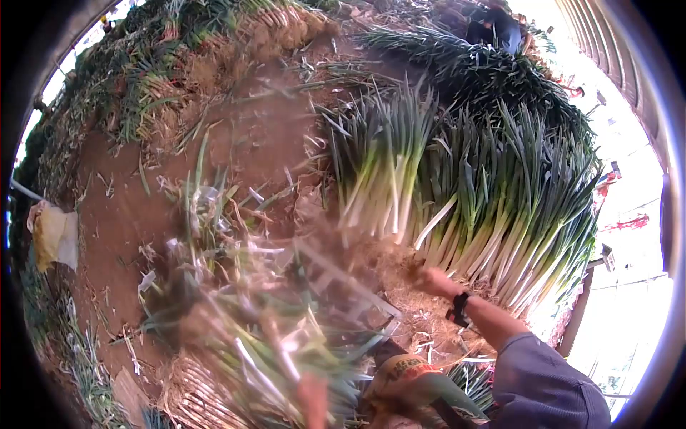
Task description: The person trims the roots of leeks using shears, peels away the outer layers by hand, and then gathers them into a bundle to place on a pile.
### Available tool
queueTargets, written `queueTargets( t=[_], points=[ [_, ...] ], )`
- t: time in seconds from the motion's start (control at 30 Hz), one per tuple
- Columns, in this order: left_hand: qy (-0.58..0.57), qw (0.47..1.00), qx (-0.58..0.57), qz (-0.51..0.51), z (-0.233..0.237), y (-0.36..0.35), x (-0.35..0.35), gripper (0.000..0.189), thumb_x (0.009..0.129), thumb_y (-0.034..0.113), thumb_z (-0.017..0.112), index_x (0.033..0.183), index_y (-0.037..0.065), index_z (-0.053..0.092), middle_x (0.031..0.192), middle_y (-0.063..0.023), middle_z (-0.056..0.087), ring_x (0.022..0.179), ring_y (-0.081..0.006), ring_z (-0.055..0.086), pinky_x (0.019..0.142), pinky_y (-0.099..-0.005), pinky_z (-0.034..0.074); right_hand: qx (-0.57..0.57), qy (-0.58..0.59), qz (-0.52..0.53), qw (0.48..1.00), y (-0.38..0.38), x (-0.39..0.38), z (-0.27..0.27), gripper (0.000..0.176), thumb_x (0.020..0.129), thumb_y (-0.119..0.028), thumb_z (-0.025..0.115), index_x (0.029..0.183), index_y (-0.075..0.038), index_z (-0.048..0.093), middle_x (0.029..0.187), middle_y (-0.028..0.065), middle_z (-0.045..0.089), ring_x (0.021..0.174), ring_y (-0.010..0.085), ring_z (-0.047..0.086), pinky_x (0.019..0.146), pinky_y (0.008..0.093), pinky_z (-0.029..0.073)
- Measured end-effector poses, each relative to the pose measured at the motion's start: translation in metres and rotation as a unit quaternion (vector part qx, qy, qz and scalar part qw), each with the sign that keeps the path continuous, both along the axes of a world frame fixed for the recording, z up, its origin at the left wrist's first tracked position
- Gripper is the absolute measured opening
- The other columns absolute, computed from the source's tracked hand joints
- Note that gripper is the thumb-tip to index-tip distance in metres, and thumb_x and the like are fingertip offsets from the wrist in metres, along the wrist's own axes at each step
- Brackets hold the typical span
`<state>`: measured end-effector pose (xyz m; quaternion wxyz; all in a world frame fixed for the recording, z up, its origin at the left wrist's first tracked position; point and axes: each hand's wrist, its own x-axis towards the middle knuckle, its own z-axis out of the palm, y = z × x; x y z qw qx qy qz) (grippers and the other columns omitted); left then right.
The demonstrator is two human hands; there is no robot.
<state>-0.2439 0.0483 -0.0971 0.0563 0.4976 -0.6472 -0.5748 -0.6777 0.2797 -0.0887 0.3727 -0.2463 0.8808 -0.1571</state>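
Observation:
My right hand (432,281), with a dark watch on the wrist, is at the root end of the cleaned green onions (471,214) that lie in a thick row. Its fingers are blurred, and what they hold cannot be made out. At the bottom centre my left hand (312,400) is smeared by motion, beside loose green onions (264,365) with white stalks. Peeled leaves and husks (214,236) are heaped left of the middle, some of them blurred.
Large piles of onions (128,86) stand at the upper left. A person in dark clothes (500,30) is at the top right. A yellow and white sack (53,236) lies at the left, and a printed bag (411,379) is near my body.

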Motion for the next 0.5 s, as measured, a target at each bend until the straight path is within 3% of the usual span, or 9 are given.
queueTargets(
  t=[0.03, 0.1, 0.13, 0.17, 0.2, 0.23, 0.3, 0.33, 0.5],
  points=[
    [-0.007, 0.999, -0.044, 0.015, -0.02, 0.007, 0.034, 0.018, 0.082, 0.008, 0.069, 0.093, 0.0, 0.058, 0.08, -0.0118, 0.061, 0.075, -0.0299, 0.059, 0.073, -0.0444, 0.049, 0.014, -0.024, 0.081, 0.996, 0.002, 0.021, -0.003, 0.032, 0.091, -0.03, 0.071, 0.11, -0.005, 0.065, 0.091, 0.0175, 0.071, 0.084, 0.0326, 0.07, 0.073, 0.0452, 0.056],
    [-0.136, 0.99, -0.011, -0.023, 0.011, 0.005, 0.064, 0.043, 0.095, 0.027, 0.067, 0.125, -0.003, 0.061, 0.117, -0.0281, 0.066, 0.109, -0.0436, 0.063, 0.095, -0.0505, 0.051, -0.036, -0.032, 0.162, 0.986, -0.013, 0.063, 0.014, 0.032, 0.088, -0.029, 0.071, 0.109, -0.005, 0.066, 0.09, 0.0205, 0.069, 0.085, 0.0367, 0.069, 0.073, 0.0476, 0.055],
    [-0.119, 0.992, -0.029, 0.015, -0.026, 0.009, 0.097, 0.032, 0.088, 0.017, 0.069, 0.113, -0.002, 0.062, 0.103, -0.0215, 0.066, 0.097, -0.0378, 0.063, 0.087, -0.0473, 0.051, -0.031, -0.042, 0.195, 0.979, -0.018, 0.084, 0.017, 0.032, 0.087, -0.028, 0.071, 0.109, -0.006, 0.066, 0.089, 0.0216, 0.069, 0.086, 0.0386, 0.068, 0.073, 0.0487, 0.055],
    [-0.107, 0.991, -0.049, 0.056, -0.011, 0.002, 0.091, 0.023, 0.08, 0.008, 0.07, 0.1, -0.001, 0.063, 0.089, -0.0148, 0.066, 0.084, -0.032, 0.063, 0.08, -0.0441, 0.051, 0.035, -0.064, 0.217, 0.973, -0.022, 0.103, 0.006, 0.031, 0.086, -0.028, 0.07, 0.108, -0.007, 0.066, 0.089, 0.022, 0.069, 0.086, 0.0402, 0.068, 0.074, 0.0497, 0.055],
    [-0.174, 0.981, -0.027, 0.08, 0.012, 0.002, 0.092, 0.034, 0.082, 0.006, 0.07, 0.114, -0.003, 0.065, 0.103, -0.0175, 0.07, 0.097, -0.0329, 0.065, 0.09, -0.0428, 0.051, 0.035, -0.091, 0.275, 0.957, -0.024, 0.113, -0.005, 0.028, 0.086, -0.026, 0.068, 0.107, -0.007, 0.067, 0.086, 0.0215, 0.069, 0.085, 0.0413, 0.068, 0.073, 0.051, 0.054],
    [-0.074, 0.984, -0.118, 0.114, -0.046, 0.019, 0.161, 0.03, 0.081, 0.001, 0.074, 0.109, -0.004, 0.065, 0.1, -0.0106, 0.068, 0.095, -0.0211, 0.064, 0.084, -0.0333, 0.053, 0.04, -0.1, 0.291, 0.951, -0.033, 0.124, 0.0, 0.024, 0.086, -0.024, 0.066, 0.101, -0.005, 0.068, 0.083, 0.0216, 0.068, 0.083, 0.0409, 0.068, 0.07, 0.0499, 0.054],
    [-0.118, 0.975, -0.144, 0.124, -0.024, 0.02, 0.166, 0.028, 0.081, 0.004, 0.074, 0.107, -0.003, 0.066, 0.098, -0.0098, 0.067, 0.092, -0.0206, 0.064, 0.084, -0.0339, 0.053, 0.015, -0.112, 0.302, 0.946, -0.07, 0.137, 0.047, 0.019, 0.088, -0.021, 0.067, 0.097, -0.005, 0.071, 0.09, 0.0183, 0.07, 0.082, 0.0361, 0.068, 0.072, 0.0446, 0.055],
    [-0.141, 0.969, -0.156, 0.129, -0.007, 0.018, 0.162, 0.027, 0.082, 0.005, 0.074, 0.107, -0.002, 0.066, 0.097, -0.0094, 0.067, 0.09, -0.0204, 0.064, 0.083, -0.0342, 0.052, -0.056, -0.116, 0.275, 0.953, -0.071, 0.148, 0.036, 0.021, 0.089, -0.024, 0.067, 0.093, -0.004, 0.071, 0.087, 0.019, 0.069, 0.08, 0.0368, 0.068, 0.071, 0.0458, 0.055],
    [-0.186, 0.96, -0.124, 0.168, 0.021, 0.016, 0.137, 0.023, 0.082, 0.008, 0.075, 0.101, -0.002, 0.066, 0.096, -0.0126, 0.067, 0.088, -0.0247, 0.064, 0.082, -0.036, 0.051, -0.015, -0.101, 0.307, 0.946, -0.068, 0.174, 0.002, 0.022, 0.087, -0.025, 0.065, 0.085, -0.003, 0.069, 0.078, 0.0212, 0.066, 0.074, 0.04, 0.067, 0.067, 0.0476, 0.054]
  ],
)
